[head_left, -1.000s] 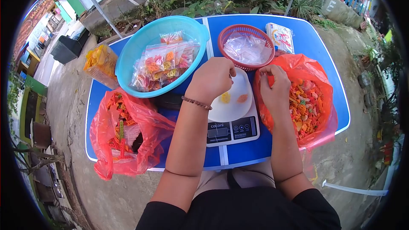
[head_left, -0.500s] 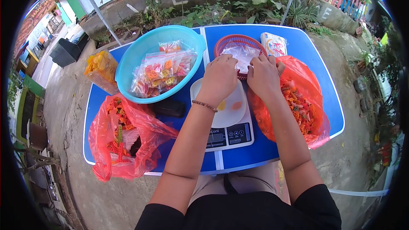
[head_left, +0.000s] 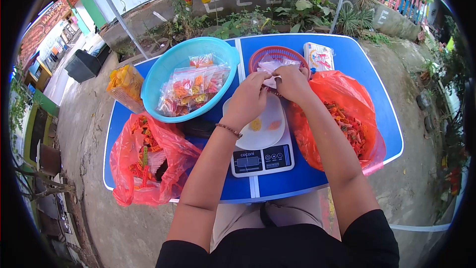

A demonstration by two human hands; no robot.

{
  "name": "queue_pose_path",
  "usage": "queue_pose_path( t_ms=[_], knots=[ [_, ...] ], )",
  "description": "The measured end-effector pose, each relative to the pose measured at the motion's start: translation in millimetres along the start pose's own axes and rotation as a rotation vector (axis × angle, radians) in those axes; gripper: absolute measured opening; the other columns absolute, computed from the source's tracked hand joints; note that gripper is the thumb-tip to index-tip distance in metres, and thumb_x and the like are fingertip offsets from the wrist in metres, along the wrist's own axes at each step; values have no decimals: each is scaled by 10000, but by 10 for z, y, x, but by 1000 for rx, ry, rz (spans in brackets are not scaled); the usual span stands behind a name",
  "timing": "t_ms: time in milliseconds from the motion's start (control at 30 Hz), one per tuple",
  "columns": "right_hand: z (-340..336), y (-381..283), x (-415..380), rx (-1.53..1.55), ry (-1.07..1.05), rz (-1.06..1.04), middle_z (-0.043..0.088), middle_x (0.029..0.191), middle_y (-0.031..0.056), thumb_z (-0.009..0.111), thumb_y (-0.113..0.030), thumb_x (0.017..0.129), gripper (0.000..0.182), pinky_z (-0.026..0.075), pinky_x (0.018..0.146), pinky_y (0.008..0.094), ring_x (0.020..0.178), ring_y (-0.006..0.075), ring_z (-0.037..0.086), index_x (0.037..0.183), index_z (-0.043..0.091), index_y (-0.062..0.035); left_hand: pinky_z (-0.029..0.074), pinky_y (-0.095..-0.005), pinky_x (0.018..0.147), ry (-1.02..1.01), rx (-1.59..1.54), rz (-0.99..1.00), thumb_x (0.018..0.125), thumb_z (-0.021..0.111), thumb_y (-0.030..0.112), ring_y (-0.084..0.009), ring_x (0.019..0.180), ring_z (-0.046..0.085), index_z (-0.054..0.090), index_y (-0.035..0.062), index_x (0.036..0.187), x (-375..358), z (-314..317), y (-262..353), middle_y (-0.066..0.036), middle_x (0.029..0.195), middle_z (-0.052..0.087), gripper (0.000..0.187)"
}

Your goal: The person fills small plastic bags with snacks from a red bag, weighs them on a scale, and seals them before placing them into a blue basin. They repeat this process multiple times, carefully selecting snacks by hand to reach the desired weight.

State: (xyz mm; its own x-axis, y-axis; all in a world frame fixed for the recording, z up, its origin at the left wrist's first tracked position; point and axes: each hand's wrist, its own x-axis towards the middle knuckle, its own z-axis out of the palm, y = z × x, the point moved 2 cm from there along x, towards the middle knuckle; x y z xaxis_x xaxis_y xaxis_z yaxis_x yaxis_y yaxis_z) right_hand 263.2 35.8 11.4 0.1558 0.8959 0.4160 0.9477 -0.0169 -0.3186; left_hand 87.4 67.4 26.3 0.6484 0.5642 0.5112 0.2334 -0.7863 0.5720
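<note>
My left hand (head_left: 250,95) and my right hand (head_left: 293,83) meet over the near rim of a red plastic basket (head_left: 254,58). Their fingertips pinch close together on a thin clear plastic bag (head_left: 270,83), partly hidden by the fingers. More clear bags (head_left: 278,63) lie in the basket behind. Under my wrists stands a digital kitchen scale (head_left: 264,161) with a white plastic tray (head_left: 263,139) on top. A few yellow and orange bits show on or through the tray.
A turquoise basin (head_left: 152,82) holds several filled packets. Red plastic bags of colourful snack pieces stand at left (head_left: 124,168) and right (head_left: 347,87). A tall clear container (head_left: 125,87), a dark object (head_left: 198,128) and a white pack (head_left: 318,57) are also on the blue table (head_left: 384,136).
My hands have drawn together, the right moving left and the left slightly down, so the fingertips now meet. The view has shifted slightly, and more of the scale shows.
</note>
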Motion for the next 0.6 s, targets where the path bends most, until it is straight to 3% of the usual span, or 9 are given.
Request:
queue_pose_path(
  t_ms=[67,100,167,267,300,400,433,533,600],
  knots=[
    [-211,-127,-84,76,171,-97,741,969,127,694,-89,823,154,476,865,477,985,326,683,961,759,-70,488,-446,1024,157,57,134,882,654,53,-384,1208,590,553,-8,1315,-104,-45,96,-220,1291,603,448],
    [-332,-201,-131,113,256,-144,740,972,133,701,-56,818,159,499,844,430,964,316,690,969,752,-59,470,-431,1048,225,37,88,901,665,69,-357,1238,579,506,-4,1369,-163,-60,131,-208,1336,583,499],
    [-559,-442,-266,356,235,-160,728,939,111,695,-22,819,123,506,830,424,937,302,682,931,741,-46,436,-400,1097,362,-2,-5,938,687,103,-304,1299,557,414,5,1477,-282,-84,195,-184,1425,545,612],
    [-657,-677,-475,630,177,-191,719,925,90,700,51,818,127,526,821,353,915,233,690,920,722,-21,438,-387,1088,272,-542,-164,967,687,142,-244,1312,532,324,3,1535,-436,-126,132,-176,1460,503,689],
    [-644,-720,-541,707,153,-202,717,926,84,704,79,817,140,534,821,319,910,202,696,924,714,-12,478,-352,1037,247,-682,-167,986,676,145,-191,1232,587,439,-5,1464,-496,-138,84,-161,1377,581,554],
    [-540,-780,-705,894,81,-180,717,938,75,700,99,827,137,533,840,302,917,174,691,920,709,-1,515,-313,969,177,-779,-271,1013,643,140,-162,1112,652,579,-31,1319,-733,-223,35,-135,1224,680,357],
    [-516,-805,-752,920,72,-182,715,929,77,703,96,827,127,528,860,306,943,177,685,910,704,-1,540,-282,898,256,-680,-222,1028,623,134,-140,994,692,667,-34,1174,-782,-250,72,-98,1043,741,228],
    [-473,-868,-845,886,137,-235,706,994,79,701,107,827,142,521,845,301,950,162,669,912,693,-6,509,-217,768,327,-844,-387,1005,674,161,-74,868,655,702,-14,1116,-957,-285,120,-61,967,743,210],
    [-408,-847,-876,912,149,-197,690,1060,92,697,114,831,156,514,825,283,947,138,649,928,680,-7,491,-201,710,400,-762,-392,1006,676,164,-52,788,626,702,-12,1106,-989,-287,82,-46,930,733,204]
  ],
)
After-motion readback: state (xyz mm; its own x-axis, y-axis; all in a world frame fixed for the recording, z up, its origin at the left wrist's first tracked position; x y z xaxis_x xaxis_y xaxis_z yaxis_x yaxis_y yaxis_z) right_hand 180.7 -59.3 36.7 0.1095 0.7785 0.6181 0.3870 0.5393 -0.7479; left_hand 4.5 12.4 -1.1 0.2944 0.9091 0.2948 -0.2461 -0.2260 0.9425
